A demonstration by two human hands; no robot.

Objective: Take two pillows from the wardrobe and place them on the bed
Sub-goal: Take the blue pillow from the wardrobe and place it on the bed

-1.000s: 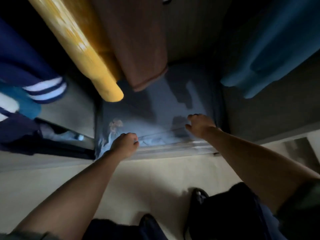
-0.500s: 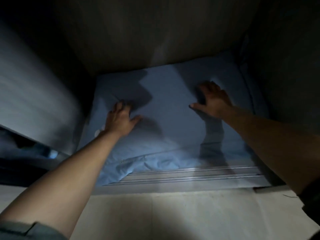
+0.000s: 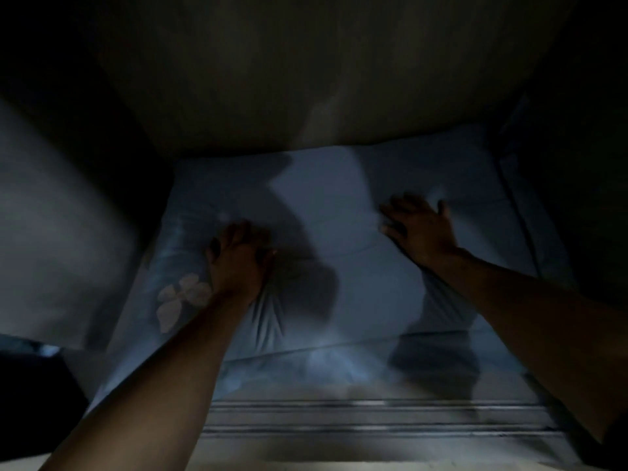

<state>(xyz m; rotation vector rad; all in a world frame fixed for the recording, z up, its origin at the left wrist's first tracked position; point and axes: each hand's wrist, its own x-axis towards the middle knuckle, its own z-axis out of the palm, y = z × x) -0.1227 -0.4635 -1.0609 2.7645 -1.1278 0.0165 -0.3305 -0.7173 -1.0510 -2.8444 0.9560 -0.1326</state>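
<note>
A pale blue pillow (image 3: 339,232) with a light flower print (image 3: 180,297) near its left end lies flat on the wardrobe floor. My left hand (image 3: 238,263) sits on its left half with the fingers curled, bunching the cover into creases. My right hand (image 3: 421,229) lies flat on the right half, fingers spread. Under the pillow's near edge shows more blue fabric (image 3: 339,365); whether that is a second pillow I cannot tell. The view is dark and blurred.
The wardrobe's sliding-door track (image 3: 373,416) runs across in front of the pillow. The brown back panel (image 3: 306,79) rises behind it. A pale panel (image 3: 51,249) stands at the left, and dark hanging fabric (image 3: 577,164) closes in the right side.
The view has moved down and into the wardrobe, past the hanging clothes. Both hands went from the pillow's near edge to further in on top of it; the left hand has curled into the cover.
</note>
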